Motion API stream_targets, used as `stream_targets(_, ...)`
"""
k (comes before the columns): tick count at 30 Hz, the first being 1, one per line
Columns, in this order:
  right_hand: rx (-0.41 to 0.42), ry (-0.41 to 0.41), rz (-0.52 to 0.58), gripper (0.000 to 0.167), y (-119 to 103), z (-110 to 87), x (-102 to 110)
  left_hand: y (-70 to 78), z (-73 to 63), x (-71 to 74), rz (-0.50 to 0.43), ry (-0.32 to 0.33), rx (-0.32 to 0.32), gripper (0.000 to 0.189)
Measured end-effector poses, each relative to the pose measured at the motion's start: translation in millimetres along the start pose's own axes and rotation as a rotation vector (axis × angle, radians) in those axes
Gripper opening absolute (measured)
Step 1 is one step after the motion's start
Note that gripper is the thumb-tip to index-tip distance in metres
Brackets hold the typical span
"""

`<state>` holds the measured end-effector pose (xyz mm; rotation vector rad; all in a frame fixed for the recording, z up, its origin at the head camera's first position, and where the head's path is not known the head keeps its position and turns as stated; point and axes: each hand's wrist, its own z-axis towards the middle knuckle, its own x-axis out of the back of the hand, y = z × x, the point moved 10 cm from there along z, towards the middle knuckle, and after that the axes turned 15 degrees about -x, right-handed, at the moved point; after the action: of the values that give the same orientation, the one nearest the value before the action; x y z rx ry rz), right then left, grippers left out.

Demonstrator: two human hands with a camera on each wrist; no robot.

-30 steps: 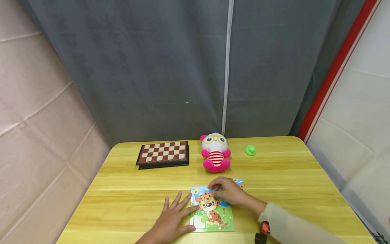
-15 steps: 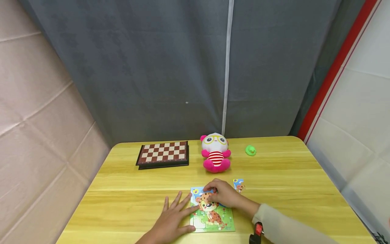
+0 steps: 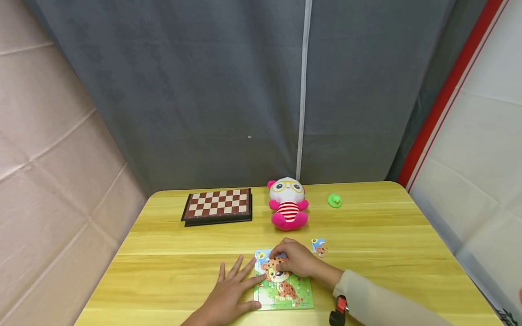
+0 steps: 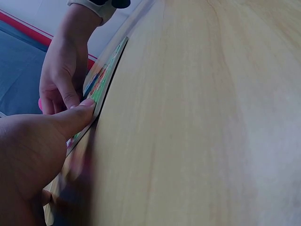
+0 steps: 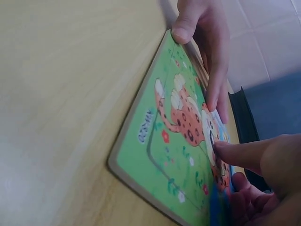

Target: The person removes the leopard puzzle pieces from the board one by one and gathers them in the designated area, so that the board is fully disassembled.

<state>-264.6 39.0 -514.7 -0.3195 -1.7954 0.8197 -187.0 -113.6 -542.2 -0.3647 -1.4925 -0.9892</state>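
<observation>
A leopard jigsaw puzzle (image 3: 299,294) in a flat board lies near the table's front. My left hand (image 3: 232,292) spreads over its left side, fingertips on the picture and thumb at the lower left corner. In the left wrist view the left thumb (image 4: 77,117) rests on the board's edge. My right hand (image 3: 297,258) bends over the upper part, thumb and fingers around a puzzle piece at the leopard's head (image 5: 221,172). The right wrist view shows that thumb on the leopard's face, with the other fingers curled. A loose puzzle piece (image 3: 319,246) lies beyond the right hand.
Toward the back of the wooden table (image 3: 163,253) are a checkered game board (image 3: 220,203), a pink and white plush toy (image 3: 288,206) and a small green duck (image 3: 335,200). A grey curtain (image 3: 224,113) hangs behind the table.
My right hand has moved left and slightly toward me over the puzzle's upper part, uncovering the loose piece at the right. The left hand stays in place.
</observation>
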Motion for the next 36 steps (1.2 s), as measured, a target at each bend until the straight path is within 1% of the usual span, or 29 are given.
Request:
stream_targets(6, -0.027, -0.044, -0.055, 0.023, -3.5, 4.5, -2.8, 2.2, 0.0, 2.5, 0.000, 0.015, -0.011, 0.066)
stream_targets(11, -0.047, -0.081, -0.093, 0.025, -5.6, 7.1, -3.0, 2.3, 0.5, 2.4, 0.000, 0.014, -0.017, 0.066)
stream_targets(16, -0.057, -0.089, -0.105, 0.027, -6.4, 8.0, -1.8, 1.4, 1.0, 2.2, 0.004, 0.011, -0.015, 0.066)
stream_targets(23, -0.062, -0.090, -0.104, 0.027, -6.0, 8.6, -2.8, 1.8, 1.2, 3.3, -0.016, 0.004, -0.006, 0.066)
stream_targets(30, -0.037, -0.069, -0.100, 0.028, -6.0, 6.9, -1.8, 5.1, 0.1, 5.6, 0.006, 0.024, -0.022, 0.065)
stream_targets(33, -0.029, -0.063, -0.075, 0.031, -5.1, 6.2, -1.2, 4.9, -0.2, 5.5, 0.003, 0.020, -0.021, 0.065)
stream_targets(36, -0.030, -0.060, -0.023, 0.034, -3.7, 5.1, 1.1, 4.4, -0.2, 4.8, -0.006, 0.015, -0.018, 0.065)
